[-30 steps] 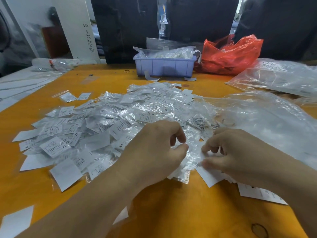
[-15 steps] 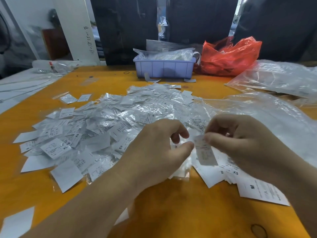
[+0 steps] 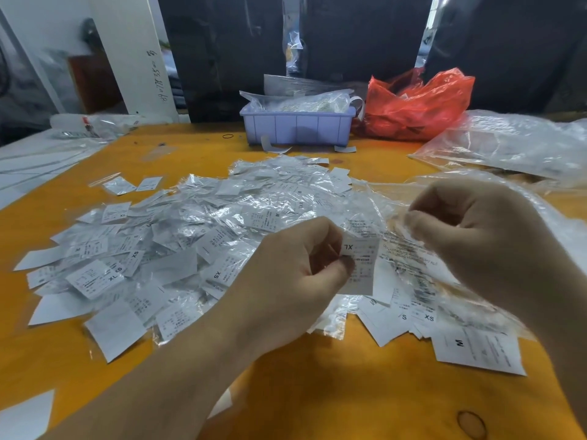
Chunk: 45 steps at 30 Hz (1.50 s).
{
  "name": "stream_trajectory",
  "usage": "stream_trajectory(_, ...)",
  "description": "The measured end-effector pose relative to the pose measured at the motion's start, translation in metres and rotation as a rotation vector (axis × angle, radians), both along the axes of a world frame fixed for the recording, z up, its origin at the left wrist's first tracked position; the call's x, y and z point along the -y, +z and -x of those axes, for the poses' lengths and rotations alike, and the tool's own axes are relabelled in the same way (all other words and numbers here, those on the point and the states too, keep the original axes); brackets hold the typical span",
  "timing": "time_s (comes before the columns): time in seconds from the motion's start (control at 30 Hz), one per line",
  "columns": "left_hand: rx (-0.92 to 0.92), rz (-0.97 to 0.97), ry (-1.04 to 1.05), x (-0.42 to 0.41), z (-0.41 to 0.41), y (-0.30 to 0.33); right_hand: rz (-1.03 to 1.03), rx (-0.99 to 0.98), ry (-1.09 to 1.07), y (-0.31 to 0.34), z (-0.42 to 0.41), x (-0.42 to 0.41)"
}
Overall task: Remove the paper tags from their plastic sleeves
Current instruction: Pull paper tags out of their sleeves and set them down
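Two bare forearms seen from above, no sleeves worn, left hand and right hand uncovered, no gloves, rings, watch or bracelets seen, fingernails kept short

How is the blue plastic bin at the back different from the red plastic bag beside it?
The blue plastic bin is rigid, with straight ribbed walls; the red plastic bag is soft and crumpled. The bin is pale and opaque; the bag is bright and slightly see-through. The bin's top is open, with clear bags inside; the bag's contents are unclear. Both stand on the orange table.
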State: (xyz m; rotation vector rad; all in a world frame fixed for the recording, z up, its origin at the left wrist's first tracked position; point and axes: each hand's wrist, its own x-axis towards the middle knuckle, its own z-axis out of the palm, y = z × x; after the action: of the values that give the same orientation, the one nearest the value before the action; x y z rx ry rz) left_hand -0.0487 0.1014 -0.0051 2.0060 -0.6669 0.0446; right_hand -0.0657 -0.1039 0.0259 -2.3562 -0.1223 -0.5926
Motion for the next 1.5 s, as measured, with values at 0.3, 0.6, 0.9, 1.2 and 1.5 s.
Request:
stream_trajectory(0.3, 0.029, -0.080, -0.032, 0.004, 0.003, -0.002, 0.493, -0.532, -0.178, -0.016, -0.010, 0.004)
stream_trajectory(0.6, 0.030, -0.098, -0.037, 0.004, 0.003, -0.003, 0.584, -0.480, -0.228, -0.018, -0.008, 0.004)
stream_trajectory(0.9, 0.035, -0.113, -0.036, 0.003, 0.004, -0.003, 0.562, -0.372, -0.253, -0.021, -0.010, 0.003)
stream_trajectory(1.2, 0.029, -0.092, 0.007, 0.002, 0.002, -0.002, 0.115, -0.059, -0.077, -0.015, -0.012, 0.003)
stream_trajectory(1.5, 0.028, -0.083, 0.110, 0.000, 0.000, -0.004, -0.808, -0.258, 0.327, -0.004, -0.006, -0.009)
